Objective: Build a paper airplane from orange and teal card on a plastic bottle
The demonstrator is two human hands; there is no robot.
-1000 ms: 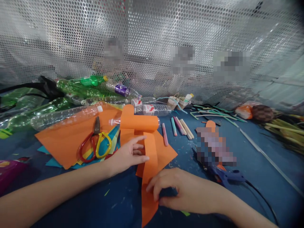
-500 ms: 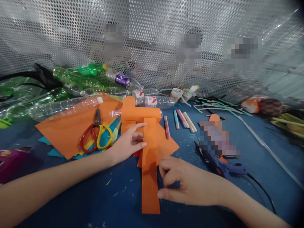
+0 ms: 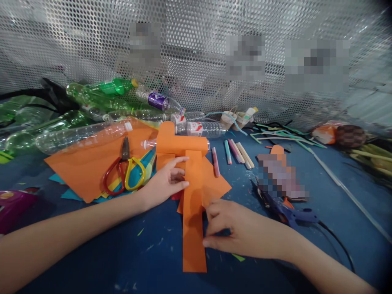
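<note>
A long orange paper strip point(image 3: 194, 220) runs toward me across the blue table. Its far end meets an orange-wrapped bottle point(image 3: 190, 144) lying on its side, with a clear neck showing at the left. My left hand point(image 3: 165, 181) has its fingers spread, their tips at the strip's left edge. Beside the strip's right edge, my right hand point(image 3: 229, 228) is loosely curled, thumb and fingers a little apart, with nothing visible between them. Its fingertips are slightly blurred. More orange paper point(image 3: 216, 179) lies beneath the strip. Red-and-yellow-handled scissors point(image 3: 124, 171) rest left of my left hand.
Plastic bottles point(image 3: 82, 135) crowd the back left, before a perforated metal screen point(image 3: 199, 53). Glue sticks point(image 3: 240, 153) lie right of the wrapped bottle. A blue glue gun point(image 3: 294, 214) with a cable sits at right, near a blurred-out phone-like object point(image 3: 283, 173).
My right hand has shifted slightly, thumb and fingers drawing closer together. My left hand and the strip hold their places. The whole view has moved a little.
</note>
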